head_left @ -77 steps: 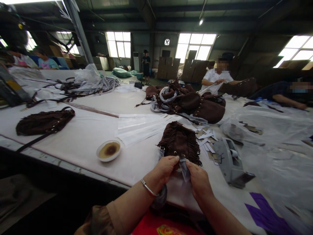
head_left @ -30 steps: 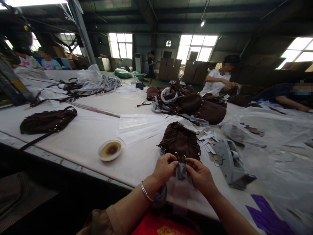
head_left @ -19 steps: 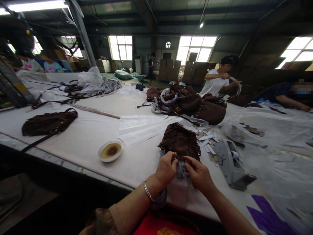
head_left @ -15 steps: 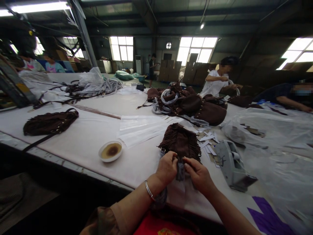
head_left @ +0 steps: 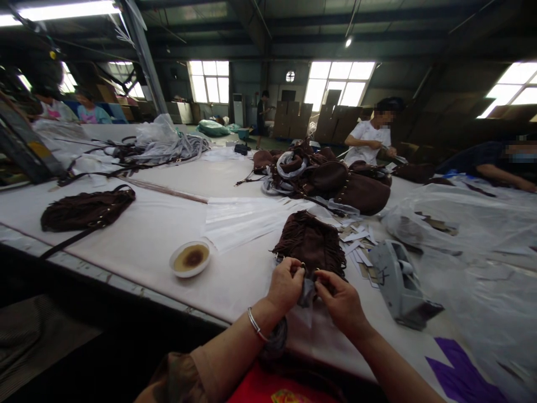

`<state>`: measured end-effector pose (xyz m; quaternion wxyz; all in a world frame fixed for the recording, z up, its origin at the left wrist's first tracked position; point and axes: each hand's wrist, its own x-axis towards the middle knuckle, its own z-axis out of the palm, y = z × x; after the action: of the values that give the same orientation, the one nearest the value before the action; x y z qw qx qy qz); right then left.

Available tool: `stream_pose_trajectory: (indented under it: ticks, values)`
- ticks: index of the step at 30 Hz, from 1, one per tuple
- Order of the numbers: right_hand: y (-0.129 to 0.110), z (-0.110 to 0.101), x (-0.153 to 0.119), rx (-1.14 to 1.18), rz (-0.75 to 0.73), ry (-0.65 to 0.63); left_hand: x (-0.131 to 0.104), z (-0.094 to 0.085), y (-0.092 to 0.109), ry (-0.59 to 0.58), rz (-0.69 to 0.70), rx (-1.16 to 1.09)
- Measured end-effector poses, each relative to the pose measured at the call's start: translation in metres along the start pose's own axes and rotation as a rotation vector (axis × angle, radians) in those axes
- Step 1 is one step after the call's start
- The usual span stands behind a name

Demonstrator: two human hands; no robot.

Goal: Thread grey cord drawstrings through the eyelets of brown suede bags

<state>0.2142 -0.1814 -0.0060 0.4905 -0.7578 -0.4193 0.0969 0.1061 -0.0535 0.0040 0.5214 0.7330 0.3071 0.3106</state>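
A dark brown fringed bag point(head_left: 312, 240) lies on the white table in front of me. At its near edge my left hand point(head_left: 287, 284) pinches something small by a metal ring, too small to make out. Just to the right, my right hand point(head_left: 338, 296) is closed at the same edge, fingertips together beside another small metal piece. Grey wrapping point(head_left: 307, 294) hangs between the two hands, and more of it point(head_left: 277, 336) bunches below my left wrist.
A bowl of brown liquid point(head_left: 191, 259) stands left of the bag; a fringed bag point(head_left: 88, 210) lies farther left. Brown bags point(head_left: 335, 179) are heaped behind. At right are a tape dispenser point(head_left: 400, 285), card pieces point(head_left: 361, 252) and plastic sheeting point(head_left: 482, 268). People work across the table.
My hands have shifted only slightly at the bag's edge, and the grey wrapping between them has changed shape. Across the table, the person in white has lowered their hands.
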Motion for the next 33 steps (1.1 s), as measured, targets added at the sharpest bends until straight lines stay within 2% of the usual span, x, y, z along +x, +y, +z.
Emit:
stream_pose_trajectory:
  ticks: [3, 7, 12, 15, 22, 24, 29, 33]
  values:
    - [-0.002, -0.002, 0.003, -0.039, -0.011, 0.044, -0.001, 0.001, -0.002, -0.036, -0.078, -0.069]
    - [-0.002, -0.003, 0.009, -0.034, -0.016, 0.071, -0.009, 0.002, -0.003, -0.124, -0.303, -0.271]
    - [0.001, 0.001, 0.017, -0.067, -0.052, 0.085, -0.022, 0.0, 0.007, -0.334, -0.571, -0.532]
    - [0.002, 0.0, 0.02, -0.088, -0.083, 0.094, -0.024, -0.002, 0.01, -0.362, -0.579, -0.533]
    - [0.0, 0.001, 0.029, -0.104, -0.034, 0.093, -0.018, -0.001, 0.011, -0.213, -0.573, -0.566]
    - [-0.003, 0.002, 0.034, -0.146, -0.041, 0.082, -0.018, -0.001, 0.013, -0.201, -0.571, -0.54]
    - [-0.007, 0.002, 0.046, -0.356, -0.075, 0.047, -0.021, -0.002, 0.013, -0.315, -0.624, -0.567]
    - [-0.009, 0.002, 0.051, -0.576, -0.092, 0.007, -0.026, 0.005, 0.012, -0.424, -0.696, -0.679]
